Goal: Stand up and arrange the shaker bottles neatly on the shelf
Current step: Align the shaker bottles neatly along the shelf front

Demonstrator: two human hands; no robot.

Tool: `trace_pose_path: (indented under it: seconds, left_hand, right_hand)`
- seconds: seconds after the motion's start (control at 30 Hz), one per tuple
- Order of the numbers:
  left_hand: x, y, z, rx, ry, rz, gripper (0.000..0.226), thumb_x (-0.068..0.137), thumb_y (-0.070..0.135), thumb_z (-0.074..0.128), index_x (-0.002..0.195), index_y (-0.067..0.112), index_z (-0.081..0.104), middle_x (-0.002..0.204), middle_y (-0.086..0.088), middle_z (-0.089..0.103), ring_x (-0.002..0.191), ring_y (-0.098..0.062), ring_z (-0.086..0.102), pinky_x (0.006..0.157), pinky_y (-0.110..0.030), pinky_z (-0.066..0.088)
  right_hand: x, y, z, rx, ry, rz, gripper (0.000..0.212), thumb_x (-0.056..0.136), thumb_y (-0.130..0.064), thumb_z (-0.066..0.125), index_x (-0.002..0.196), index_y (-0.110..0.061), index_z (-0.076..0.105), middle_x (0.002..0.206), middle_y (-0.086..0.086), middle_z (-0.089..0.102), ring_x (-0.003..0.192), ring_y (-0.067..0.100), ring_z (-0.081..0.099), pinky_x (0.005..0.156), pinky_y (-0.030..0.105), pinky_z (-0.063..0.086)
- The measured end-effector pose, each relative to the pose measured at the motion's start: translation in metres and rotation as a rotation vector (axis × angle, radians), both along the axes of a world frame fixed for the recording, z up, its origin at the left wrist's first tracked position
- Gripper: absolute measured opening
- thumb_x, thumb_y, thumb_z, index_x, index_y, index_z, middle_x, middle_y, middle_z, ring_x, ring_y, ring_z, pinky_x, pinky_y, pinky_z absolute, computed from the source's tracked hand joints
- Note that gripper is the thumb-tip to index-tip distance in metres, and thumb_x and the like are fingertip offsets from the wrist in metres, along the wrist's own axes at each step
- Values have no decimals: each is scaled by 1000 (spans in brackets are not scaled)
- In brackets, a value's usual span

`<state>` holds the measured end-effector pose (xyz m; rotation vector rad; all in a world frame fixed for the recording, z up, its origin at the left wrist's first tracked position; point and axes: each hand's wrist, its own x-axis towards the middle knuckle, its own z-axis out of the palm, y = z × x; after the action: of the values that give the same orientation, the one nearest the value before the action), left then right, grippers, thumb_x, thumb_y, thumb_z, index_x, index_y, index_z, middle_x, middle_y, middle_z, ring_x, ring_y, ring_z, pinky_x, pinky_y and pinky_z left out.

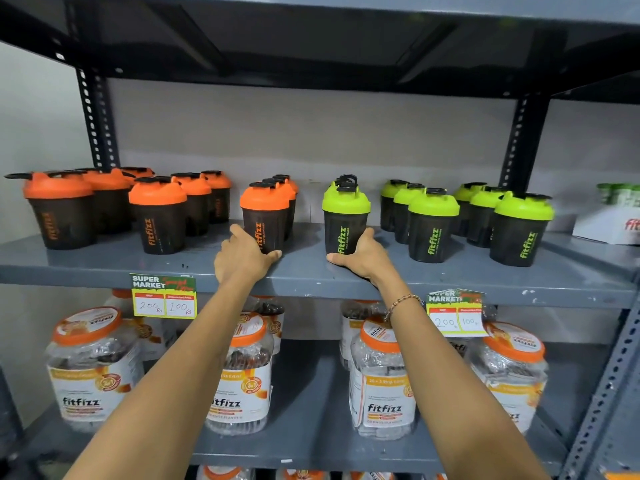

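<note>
Black shaker bottles stand upright in rows on the grey metal shelf (304, 271). Orange-lidded ones fill the left half, green-lidded ones the right half. My left hand (242, 258) grips the base of the front orange-lidded shaker (265, 216) in the middle row. My right hand (363, 259) grips the base of the front green-lidded shaker (345, 216) beside it. Both bottles rest on the shelf near its front edge, with more bottles lined up behind each. Further rows of orange shakers (157, 213) stand to the left and green shakers (433, 223) to the right.
Two price tags (164, 296) hang from the shelf's front edge. The shelf below holds large clear jars with orange lids (381, 375). A white box (613, 226) sits at the far right. Perforated steel uprights (95, 119) stand at the back corners, and another shelf is close overhead.
</note>
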<state>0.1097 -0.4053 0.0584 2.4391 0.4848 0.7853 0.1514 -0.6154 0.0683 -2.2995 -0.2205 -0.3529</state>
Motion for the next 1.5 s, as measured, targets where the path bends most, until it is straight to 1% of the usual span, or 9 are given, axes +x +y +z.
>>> trace_pose_path:
  seconds: [0.37,0.53,0.7,0.8,0.87,0.97,1.13,1.3,1.5]
  left_hand:
    - [-4,-1,2,-92,-9,-49,86,73,51,75,129,7,28,127,-20,53,118,-38,51,90,-49,44]
    - [-24,-1,-1,-147,-205,-99,92,77,41,76,142,2,24,140,-21,42,127,-38,43,97,-51,41]
    - [-56,26,-37,166,-323,-103,48,93,43,51,123,6,49,116,-16,60,105,-33,58,81,-42,46]
    - [-66,64,-34,213,-387,-118,31,95,36,50,109,9,55,103,-13,62,97,-28,54,78,-39,44]
    - [-73,94,-25,219,-478,-86,27,94,28,53,110,7,56,105,-16,59,99,-31,52,82,-42,43]
    - [-83,140,-18,262,-550,26,37,89,16,59,119,-3,50,118,-24,50,108,-39,47,92,-45,38]
    - [-84,219,-15,106,-421,172,76,86,21,67,141,-8,24,146,-28,25,135,-41,25,112,-43,22]
    - [-77,285,-21,-15,-294,127,97,84,26,71,144,-17,7,151,-34,12,142,-44,10,118,-42,9]
    - [-55,314,-11,-165,-290,3,110,82,34,73,149,-5,-5,157,-25,3,145,-38,8,116,-46,16]
  right_hand:
    - [-10,2,5,-50,29,-27,79,71,-46,77,123,-2,37,132,16,54,122,34,51,96,44,46]
    - [-34,-4,8,-39,22,-62,75,76,-35,76,125,2,34,133,21,51,123,38,50,97,44,43]
    - [-81,25,-21,-109,-354,-259,23,87,-13,61,110,-6,58,115,16,58,112,34,52,92,39,41]
    - [-100,66,-29,-78,-467,-91,17,87,-4,53,101,-9,63,108,11,60,105,29,53,87,35,41]
    - [-106,96,-29,-119,-502,-22,18,87,-3,52,99,-10,63,106,10,61,104,28,54,84,37,43]
    - [-110,141,-21,-140,-497,30,20,87,-3,51,101,-10,63,108,11,62,104,29,54,84,39,44]
    - [-102,210,-3,-17,-348,116,16,87,-5,55,99,-4,64,106,15,67,100,31,62,88,40,49]
    - [-93,258,-7,-73,-172,121,54,85,-31,67,127,-2,49,129,15,57,121,29,52,100,40,43]
    - [-87,272,-9,-70,-175,4,58,81,-40,70,122,-2,52,126,14,59,118,29,53,93,39,45]
